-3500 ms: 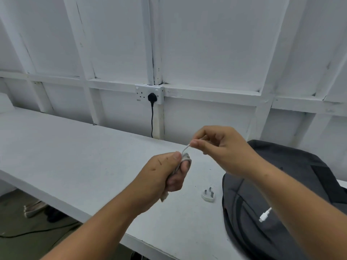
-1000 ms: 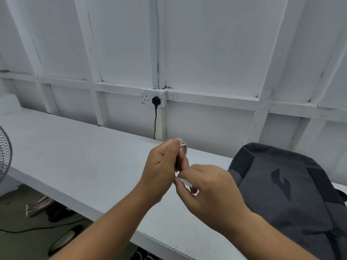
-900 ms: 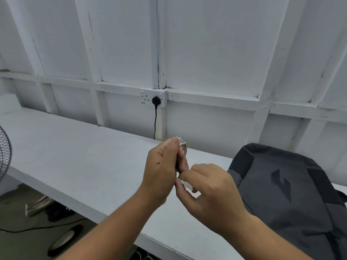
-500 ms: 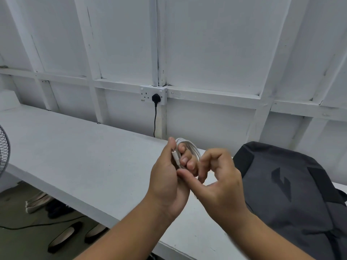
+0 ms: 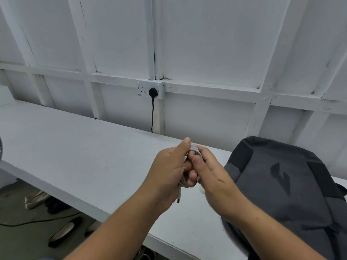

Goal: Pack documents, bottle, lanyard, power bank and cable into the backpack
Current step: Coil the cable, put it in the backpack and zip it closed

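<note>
Here, the white cable [image 5: 194, 148] sits coiled between both hands.
The left hand [image 5: 169, 169] grips it, the right hand [image 5: 212, 173] pinches its top; the backpack [image 5: 281, 184] lies rightward, nearer the right hand.

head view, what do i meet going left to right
shoes on the floor → left hand → coiled cable → right hand → backpack

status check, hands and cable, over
Left hand grips coiled cable, right hand pinches it. Backpack on table right of hands, opening not seen. Nothing between.
</note>
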A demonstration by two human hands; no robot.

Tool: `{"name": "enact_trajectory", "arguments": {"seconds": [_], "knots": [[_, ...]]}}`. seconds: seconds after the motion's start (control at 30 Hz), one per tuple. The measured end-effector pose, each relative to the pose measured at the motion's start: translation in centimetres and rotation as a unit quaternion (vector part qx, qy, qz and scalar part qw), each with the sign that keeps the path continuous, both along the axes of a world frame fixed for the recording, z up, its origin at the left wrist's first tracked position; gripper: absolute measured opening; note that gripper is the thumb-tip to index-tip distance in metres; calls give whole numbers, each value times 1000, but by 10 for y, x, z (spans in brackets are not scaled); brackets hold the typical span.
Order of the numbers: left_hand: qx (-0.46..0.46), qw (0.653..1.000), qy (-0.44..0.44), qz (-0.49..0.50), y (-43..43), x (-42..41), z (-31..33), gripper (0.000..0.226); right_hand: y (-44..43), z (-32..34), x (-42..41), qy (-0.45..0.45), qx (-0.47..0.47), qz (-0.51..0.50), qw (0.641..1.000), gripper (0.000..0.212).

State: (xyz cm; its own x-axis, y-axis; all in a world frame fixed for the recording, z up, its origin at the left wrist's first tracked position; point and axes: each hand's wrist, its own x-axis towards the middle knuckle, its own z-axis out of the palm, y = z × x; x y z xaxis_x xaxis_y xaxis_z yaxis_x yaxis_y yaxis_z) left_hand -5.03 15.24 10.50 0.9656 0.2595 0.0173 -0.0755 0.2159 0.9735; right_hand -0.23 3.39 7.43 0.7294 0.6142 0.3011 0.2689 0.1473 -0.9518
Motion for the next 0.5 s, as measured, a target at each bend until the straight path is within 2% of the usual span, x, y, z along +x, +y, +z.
{"name": "enact_trajectory", "arguments": {"seconds": [0.1, 0.3, 0.37, 0.5], "knots": [[97, 989, -53, 97, -7, 2, -6, 49, 14, -8, -6, -47, 30, -98, 994, 28], [263, 932, -161, 194, -3, 8, -14, 38, 18, -3, -5, -114, 24, -160, 980, 25], [290, 920, -160, 209, 2, 12, -16, 36, 21, -2, -8, -82, 31, -135, 987, 21], [230, 945, -120, 199, 8, 17, -21, 42, 24, -1, -2, 54, 39, -74, 995, 22]]}}
